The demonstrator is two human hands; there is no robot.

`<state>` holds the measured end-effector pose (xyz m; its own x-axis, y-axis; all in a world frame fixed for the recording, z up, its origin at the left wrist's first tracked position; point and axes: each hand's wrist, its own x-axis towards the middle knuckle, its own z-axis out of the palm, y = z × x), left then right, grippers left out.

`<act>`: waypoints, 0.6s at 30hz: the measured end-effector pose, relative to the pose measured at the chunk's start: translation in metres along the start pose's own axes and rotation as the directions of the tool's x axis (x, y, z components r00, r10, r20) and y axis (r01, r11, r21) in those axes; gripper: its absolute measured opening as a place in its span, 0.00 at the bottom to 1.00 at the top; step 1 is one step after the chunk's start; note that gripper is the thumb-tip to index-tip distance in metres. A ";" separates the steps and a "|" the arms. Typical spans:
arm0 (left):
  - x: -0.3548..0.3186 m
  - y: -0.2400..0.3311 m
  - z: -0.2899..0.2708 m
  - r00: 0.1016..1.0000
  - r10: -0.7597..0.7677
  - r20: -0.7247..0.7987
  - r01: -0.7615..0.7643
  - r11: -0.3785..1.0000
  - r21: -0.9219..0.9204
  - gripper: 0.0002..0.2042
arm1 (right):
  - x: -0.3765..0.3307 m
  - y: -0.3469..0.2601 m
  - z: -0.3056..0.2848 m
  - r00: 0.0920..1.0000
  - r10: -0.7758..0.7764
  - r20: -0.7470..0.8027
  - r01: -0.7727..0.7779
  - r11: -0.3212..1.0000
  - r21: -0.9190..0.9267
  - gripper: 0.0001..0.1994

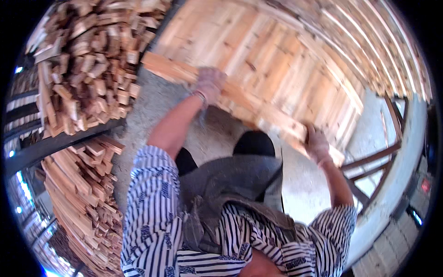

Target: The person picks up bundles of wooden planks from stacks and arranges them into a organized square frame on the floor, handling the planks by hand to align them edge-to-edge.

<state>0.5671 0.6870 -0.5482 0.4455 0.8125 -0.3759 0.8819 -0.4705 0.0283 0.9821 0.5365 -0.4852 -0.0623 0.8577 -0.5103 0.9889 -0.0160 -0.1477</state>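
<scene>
Apron: dark grey cloth (221,177) over the lap, nearest the body, well short of the wood.
Right hand: the hand (317,144) is at the near batten toward its right end, fingers bent together and clamped over the wood.
Left hand: the hand (210,86) lies left of the batten's middle; blur softens it, but the fingers look closed on the wood rather than spread.
Near batten: a long pale strip (258,108) along the panel's near side, running under both hands; whether it is nailed down or only held there, I cannot tell.
Panel, progress: the plank panel (272,60) looks largely put together, its boards side by side in a continuous face. No fastener can be made out, so how much fixing is left cannot be judged.
Panel, place: in front of the person, beyond the knees, slanting from upper left to lower right, above the concrete floor (304,194).
Panel, looks: honey to pale yellow softwood, dark knots, visible seams, some boards redder than others.
Far batten: another strip (333,74) along the far side, apparently already in place.
Offcut pile: short rough pieces (94,60) heaped at upper left, apart from the panel.
</scene>
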 end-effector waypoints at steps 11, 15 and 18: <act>-0.014 -0.010 0.032 0.937 -0.009 -0.350 -0.029 0.994 -0.102 0.33 | 0.025 -0.016 -0.006 0.982 -0.001 0.189 0.025 0.992 -0.123 0.38; -0.054 0.024 0.037 0.897 -0.029 -0.441 0.012 0.999 -0.042 0.35 | 0.027 0.010 0.014 0.979 -0.079 0.189 0.135 0.942 -0.307 0.42; -0.171 0.023 -0.041 0.998 -0.059 -0.017 0.044 0.882 -0.470 0.30 | 0.026 0.014 0.023 0.972 -0.105 0.208 0.181 0.902 -0.391 0.44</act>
<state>0.5176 0.5520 -0.4451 0.3954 0.8444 -0.3615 0.8695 -0.2172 0.4437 0.9914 0.5466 -0.5194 -0.1929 0.7286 -0.6572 0.9339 0.3419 0.1050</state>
